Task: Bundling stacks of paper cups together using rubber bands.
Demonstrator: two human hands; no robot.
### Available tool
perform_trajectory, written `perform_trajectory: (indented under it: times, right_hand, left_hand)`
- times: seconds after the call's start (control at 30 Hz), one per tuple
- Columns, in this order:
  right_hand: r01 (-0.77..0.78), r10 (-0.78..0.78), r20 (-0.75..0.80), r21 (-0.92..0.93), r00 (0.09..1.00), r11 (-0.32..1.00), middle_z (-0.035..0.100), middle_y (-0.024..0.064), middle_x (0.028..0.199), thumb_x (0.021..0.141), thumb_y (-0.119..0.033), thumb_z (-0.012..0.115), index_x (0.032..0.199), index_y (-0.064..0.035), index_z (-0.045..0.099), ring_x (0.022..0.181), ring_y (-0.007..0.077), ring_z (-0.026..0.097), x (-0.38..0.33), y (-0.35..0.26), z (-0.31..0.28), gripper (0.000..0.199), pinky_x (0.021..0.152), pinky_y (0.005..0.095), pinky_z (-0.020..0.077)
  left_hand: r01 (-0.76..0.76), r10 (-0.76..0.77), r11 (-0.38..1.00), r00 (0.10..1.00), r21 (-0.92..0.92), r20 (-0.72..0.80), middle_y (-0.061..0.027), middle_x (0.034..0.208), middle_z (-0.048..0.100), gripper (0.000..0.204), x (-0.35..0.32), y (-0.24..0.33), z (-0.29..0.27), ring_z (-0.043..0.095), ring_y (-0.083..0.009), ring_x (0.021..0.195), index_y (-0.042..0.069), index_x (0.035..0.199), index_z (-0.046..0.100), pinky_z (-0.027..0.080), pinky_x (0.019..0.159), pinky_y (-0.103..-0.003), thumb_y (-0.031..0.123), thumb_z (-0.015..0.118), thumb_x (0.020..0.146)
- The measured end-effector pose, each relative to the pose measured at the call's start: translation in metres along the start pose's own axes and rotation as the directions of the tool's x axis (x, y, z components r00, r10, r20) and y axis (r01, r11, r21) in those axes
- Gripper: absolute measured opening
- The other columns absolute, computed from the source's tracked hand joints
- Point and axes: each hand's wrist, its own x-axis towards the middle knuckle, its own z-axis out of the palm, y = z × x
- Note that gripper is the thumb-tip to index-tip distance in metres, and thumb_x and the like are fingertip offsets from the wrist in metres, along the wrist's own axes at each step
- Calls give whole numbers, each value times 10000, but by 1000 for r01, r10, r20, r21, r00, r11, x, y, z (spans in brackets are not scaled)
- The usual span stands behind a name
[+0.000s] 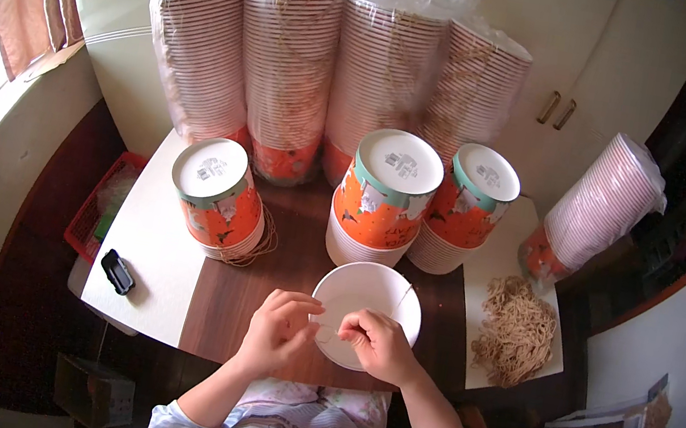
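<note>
A white paper bucket (393,306) stands in front of me near the table's front edge, its open mouth facing up. A thin pale cord (405,292) shows at its right rim. Over the near left rim hovers my left hand (280,330), fingers curved and the thumb apart from them. My right hand (380,345) is closed in a pinch over the bucket's near side, with a thin pale strand, apparently cord, at its fingertips. The strand's full run is too fine to follow.
Upside-down stacks of orange and green paper buckets (220,216) (380,211) (467,203) stand beyond my hands. Tall wrapped bucket stacks (286,68) line the back; another wrapped stack (603,208) leans at right. A tan cord pile (513,333) lies right, a black case (117,272) left.
</note>
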Motion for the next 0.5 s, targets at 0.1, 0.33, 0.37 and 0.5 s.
perform_trajectory:
  times: [0.1,0.33,0.37,0.5]
  right_hand:
    - [-6,6,7,48,1000,999,582,111,742,785,-43,570,815,-26,503,699,275,590,3,2,0,75,617,341,452]
    - [-37,33,47,86,998,996,602,69,781,803,-29,590,873,-19,508,699,153,594,4,3,0,108,644,276,476]
    - [-62,56,51,124,997,990,593,63,795,801,-12,589,902,-22,490,720,134,586,3,2,0,142,666,268,474]
    - [-128,115,62,271,991,954,545,49,827,791,41,581,961,-39,424,768,98,549,-2,9,6,245,718,242,451]
  left_hand:
    - [-87,82,995,991,48,107,-61,879,596,193,5,14,-2,529,-241,778,62,844,606,445,682,-327,79,673,663]
    - [-96,84,992,986,78,144,-48,806,574,169,2,9,3,515,-221,702,66,795,595,443,590,-303,54,688,654]
    - [-57,46,996,987,64,152,-48,799,569,158,1,8,3,511,-223,698,64,784,591,443,594,-310,51,686,658]
    - [17,-7,999,983,-51,183,-50,791,555,137,0,8,4,506,-228,698,54,748,575,442,603,-322,54,688,671]
